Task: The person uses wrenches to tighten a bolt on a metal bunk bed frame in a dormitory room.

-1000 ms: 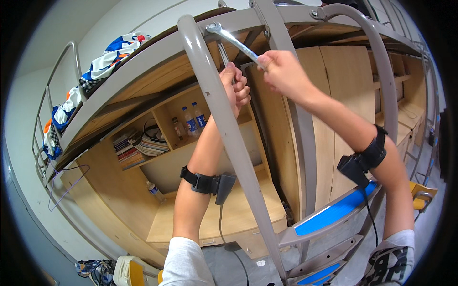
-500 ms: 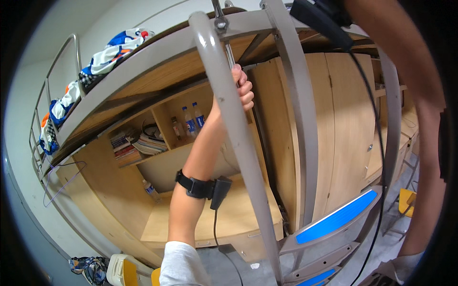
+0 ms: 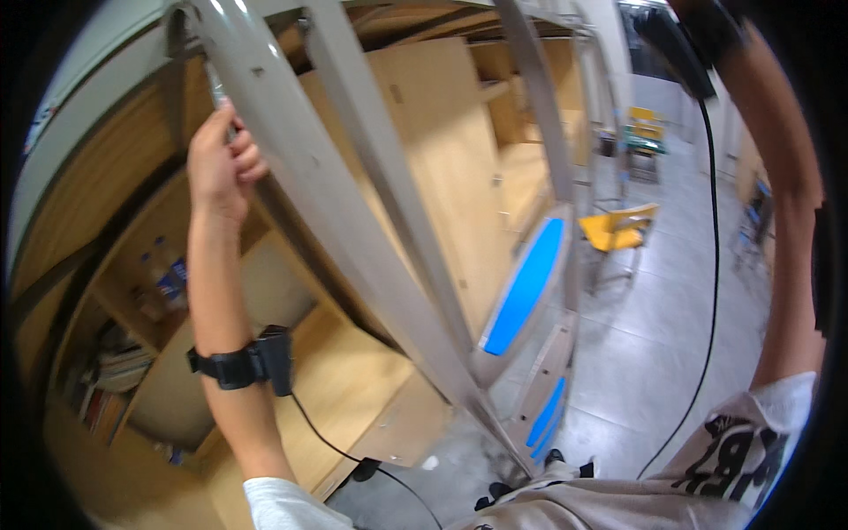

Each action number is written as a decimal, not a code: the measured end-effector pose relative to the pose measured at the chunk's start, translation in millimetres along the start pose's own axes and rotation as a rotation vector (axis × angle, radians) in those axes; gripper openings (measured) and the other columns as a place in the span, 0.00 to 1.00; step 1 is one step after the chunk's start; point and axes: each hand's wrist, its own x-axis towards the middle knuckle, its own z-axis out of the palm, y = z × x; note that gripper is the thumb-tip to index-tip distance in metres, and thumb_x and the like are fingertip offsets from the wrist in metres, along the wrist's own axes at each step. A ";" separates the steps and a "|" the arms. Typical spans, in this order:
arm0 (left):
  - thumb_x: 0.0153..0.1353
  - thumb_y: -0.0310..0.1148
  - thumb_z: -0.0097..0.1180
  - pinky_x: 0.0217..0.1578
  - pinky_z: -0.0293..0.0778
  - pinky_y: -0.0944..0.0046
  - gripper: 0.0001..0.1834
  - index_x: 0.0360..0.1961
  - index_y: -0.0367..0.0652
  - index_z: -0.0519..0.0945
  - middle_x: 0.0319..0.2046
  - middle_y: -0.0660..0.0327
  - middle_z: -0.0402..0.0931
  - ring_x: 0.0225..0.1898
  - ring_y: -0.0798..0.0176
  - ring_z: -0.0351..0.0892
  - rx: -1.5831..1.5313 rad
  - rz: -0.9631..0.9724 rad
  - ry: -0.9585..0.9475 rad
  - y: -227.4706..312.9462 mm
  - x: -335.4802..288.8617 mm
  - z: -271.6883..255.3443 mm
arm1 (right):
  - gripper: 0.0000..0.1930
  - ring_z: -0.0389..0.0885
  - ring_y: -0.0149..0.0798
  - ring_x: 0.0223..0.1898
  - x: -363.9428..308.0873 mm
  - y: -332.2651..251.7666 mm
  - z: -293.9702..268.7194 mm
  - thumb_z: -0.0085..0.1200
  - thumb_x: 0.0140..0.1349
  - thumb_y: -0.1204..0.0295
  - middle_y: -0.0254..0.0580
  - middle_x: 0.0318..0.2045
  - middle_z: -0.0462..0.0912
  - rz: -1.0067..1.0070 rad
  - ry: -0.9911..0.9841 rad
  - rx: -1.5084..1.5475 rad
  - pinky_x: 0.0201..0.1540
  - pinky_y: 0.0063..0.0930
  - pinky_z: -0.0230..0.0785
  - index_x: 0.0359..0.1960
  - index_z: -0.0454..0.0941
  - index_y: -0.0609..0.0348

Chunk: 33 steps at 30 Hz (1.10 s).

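Observation:
My left hand (image 3: 225,163) is raised at the upper left and closed round a thin, shiny metal rod (image 3: 216,84). Only the rod's upper part shows above my fist, and I cannot make out what kind of tool or part it is. Right beside the fist slants the thick grey bed post (image 3: 291,159), joined to the bunk frame above. On my left forearm sits a black strapped device (image 3: 252,358) with a cable. My right arm (image 3: 786,177) reaches up along the right edge, another black device (image 3: 676,49) near its wrist. The right hand itself lies outside the picture.
Ladder steps with blue pads (image 3: 527,287) rise right of the post. Beneath the bunk are a wooden desk (image 3: 309,380), shelves with bottles (image 3: 163,278) and books, and a wardrobe (image 3: 442,159). A yellow chair (image 3: 618,230) stands on the grey tiles. A black cable (image 3: 714,265) hangs at right.
The view has swung right and downward, so post and left hand appear further left. My left hand keeps its grip on the rod. Floor, chair and my feet have come into sight.

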 end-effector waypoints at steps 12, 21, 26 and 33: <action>0.64 0.47 0.41 0.08 0.49 0.72 0.20 0.18 0.48 0.63 0.08 0.70 0.54 0.07 0.75 0.51 -0.012 -0.043 -0.119 -117.9 -131.8 -0.5 | 0.15 0.72 0.36 0.18 -713.6 -262.4 -413.2 0.48 0.58 0.63 0.38 0.13 0.74 1.599 -1.128 -0.378 0.23 0.34 0.64 0.17 0.74 0.57; 0.62 0.40 0.45 0.08 0.43 0.72 0.15 0.18 0.50 0.66 0.10 0.72 0.56 0.08 0.75 0.51 -0.065 -1.161 0.045 -279.6 -437.9 -96.4 | 0.24 0.55 0.28 0.08 -681.3 -598.2 -404.6 0.47 0.59 0.53 0.30 0.06 0.59 2.787 0.162 0.617 0.11 0.24 0.41 0.10 0.60 0.50; 0.62 0.41 0.46 0.09 0.43 0.73 0.14 0.21 0.50 0.66 0.11 0.73 0.54 0.09 0.76 0.49 -0.164 -1.173 -0.009 -304.1 -410.5 -88.3 | 0.20 0.54 0.24 0.09 -640.1 -588.9 -375.1 0.54 0.58 0.67 0.27 0.08 0.61 2.367 -0.348 0.135 0.13 0.25 0.42 0.09 0.64 0.53; 0.64 0.44 0.48 0.11 0.46 0.72 0.20 0.18 0.50 0.60 0.11 0.71 0.49 0.10 0.74 0.48 -0.845 -0.763 -0.291 -268.8 -337.5 -78.5 | 0.23 0.53 0.20 0.12 -602.9 -595.8 -239.2 0.55 0.57 0.69 0.21 0.08 0.59 2.076 -0.242 -0.031 0.14 0.25 0.43 0.05 0.62 0.57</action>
